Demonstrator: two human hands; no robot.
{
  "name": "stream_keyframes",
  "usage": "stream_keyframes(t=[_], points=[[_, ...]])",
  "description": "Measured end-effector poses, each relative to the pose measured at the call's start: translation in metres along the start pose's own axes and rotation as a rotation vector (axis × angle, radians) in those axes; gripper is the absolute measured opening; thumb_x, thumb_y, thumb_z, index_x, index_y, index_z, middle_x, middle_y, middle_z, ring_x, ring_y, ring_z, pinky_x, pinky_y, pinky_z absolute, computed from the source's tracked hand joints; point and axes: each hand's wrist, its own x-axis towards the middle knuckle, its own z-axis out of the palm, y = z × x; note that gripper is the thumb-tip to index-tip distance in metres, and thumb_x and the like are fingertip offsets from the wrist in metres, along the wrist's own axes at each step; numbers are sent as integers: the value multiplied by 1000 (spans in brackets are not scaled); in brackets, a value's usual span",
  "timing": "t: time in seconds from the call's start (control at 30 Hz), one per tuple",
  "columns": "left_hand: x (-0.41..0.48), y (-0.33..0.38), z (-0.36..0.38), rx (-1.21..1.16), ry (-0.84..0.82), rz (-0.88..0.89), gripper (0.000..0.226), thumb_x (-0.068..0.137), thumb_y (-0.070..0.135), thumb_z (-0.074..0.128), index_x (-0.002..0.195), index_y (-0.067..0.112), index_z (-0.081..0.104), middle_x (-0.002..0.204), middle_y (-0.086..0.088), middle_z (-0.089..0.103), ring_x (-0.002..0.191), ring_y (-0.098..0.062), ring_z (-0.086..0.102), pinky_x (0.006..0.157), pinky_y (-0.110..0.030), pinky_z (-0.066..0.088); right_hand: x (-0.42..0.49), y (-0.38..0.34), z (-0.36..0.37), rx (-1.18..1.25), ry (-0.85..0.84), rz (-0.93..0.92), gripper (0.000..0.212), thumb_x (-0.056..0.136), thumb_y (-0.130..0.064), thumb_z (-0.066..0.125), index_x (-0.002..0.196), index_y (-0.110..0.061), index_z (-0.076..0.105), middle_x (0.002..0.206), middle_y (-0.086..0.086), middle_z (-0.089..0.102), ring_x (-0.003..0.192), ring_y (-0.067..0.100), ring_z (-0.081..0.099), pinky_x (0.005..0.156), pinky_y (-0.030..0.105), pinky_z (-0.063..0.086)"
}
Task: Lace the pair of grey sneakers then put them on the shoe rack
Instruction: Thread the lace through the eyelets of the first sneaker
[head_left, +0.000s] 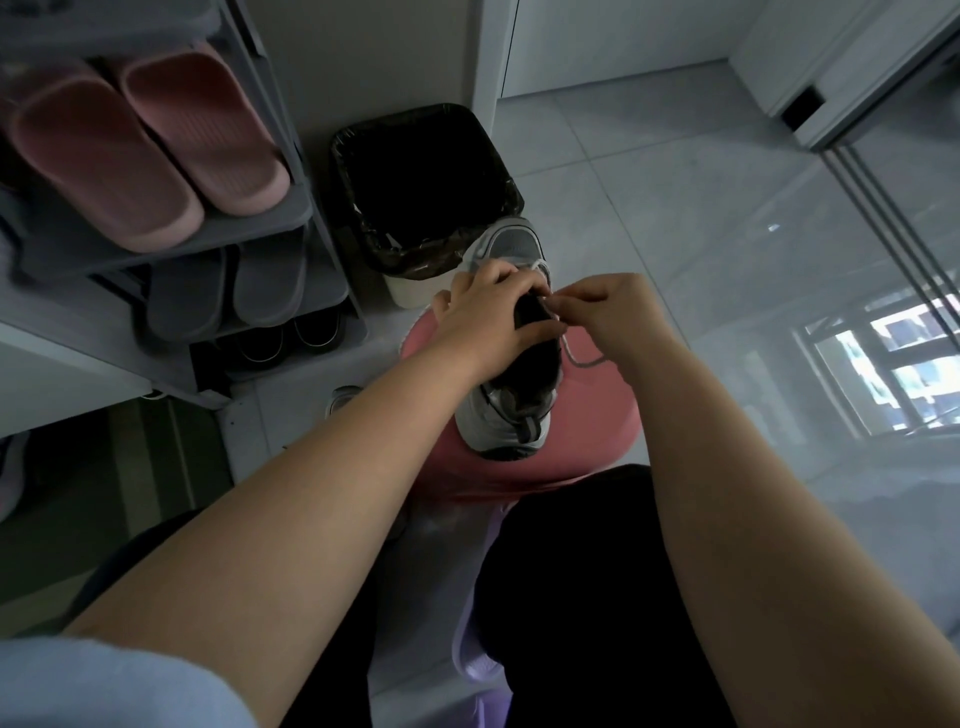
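Grey sneaker (511, 421) sat on pink stool (597, 400), heel toward the person, under both hands. Left hand (483, 317) curled its fingers over the eyelet rows and gripped the upper. Right hand (618, 312) pinched the lace (582, 361) just beside the left fingertips, with a loose loop trailing below the right fingers. Step looked like lacing (rack step not begun). Next move likely needs the lace tip fed through the eyelet nearest the pinch. Shoe rack (249, 223) stood well left of the fingers. No brand or writing readable.
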Motion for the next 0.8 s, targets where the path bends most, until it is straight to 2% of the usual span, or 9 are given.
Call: stream_keyframes(t=[0.1,0.2,0.27,0.43,0.53,0.6,0.7,0.73,0.8], points=[[1,-1,2,-3,-2,1,45,81,58,57,121,40,50,134,8,36,127,-26,28,103,-41,19,0,-2,3,-30,46,16,10,84,-15,66,83,-5,70,72,8,63,65,15,55,59,26,43],[1,-1,2,-19,-6,5,43,81,56,57,120,39,50,133,7,36,127,-27,27,104,-42,19,1,-3,7,18,73,101,15,86,-14,63,72,-8,64,61,2,56,55,10,48,51,21,38],[2,-1,3,-26,-3,6,42,82,55,57,120,38,51,133,6,35,127,-27,27,106,-43,17,4,-2,10,32,98,157,25,86,-14,62,62,-14,57,58,1,53,54,12,47,48,22,38],[1,2,5,-13,-2,4,40,85,50,55,122,36,50,136,4,34,128,-28,26,109,-43,16,6,-3,18,-39,119,209,31,90,-19,53,60,-19,48,62,-1,49,68,21,50,62,28,42],[2,2,3,-12,10,-12,38,86,48,55,121,36,50,136,4,36,128,-28,27,109,-43,16,5,-5,22,-224,174,50,18,93,-18,47,78,-9,52,76,4,53,77,23,49,65,29,35],[4,0,-1,-31,31,-38,34,84,49,57,115,36,53,135,5,39,129,-27,29,108,-43,15,3,-6,20,-344,125,-120,10,93,-15,45,90,-9,53,85,5,54,79,22,48,66,29,33],[5,-3,-4,-40,13,-35,33,83,51,58,112,37,55,135,5,40,129,-27,30,108,-45,14,5,-6,15,-436,100,-203,7,91,-12,48,89,-10,54,85,4,54,78,21,49,65,28,33],[5,-4,-3,-34,5,-25,33,82,51,58,112,36,55,135,6,41,129,-27,30,109,-46,14,6,-6,14,-364,133,-156,8,91,-10,48,87,-9,54,84,5,55,75,21,51,63,28,35],[4,-5,3,-22,6,4,29,83,50,59,107,34,55,132,9,42,127,-26,32,112,-50,13,9,-6,11,47,195,40,16,92,-3,43,79,-4,51,74,7,59,60,19,58,55,27,44]])
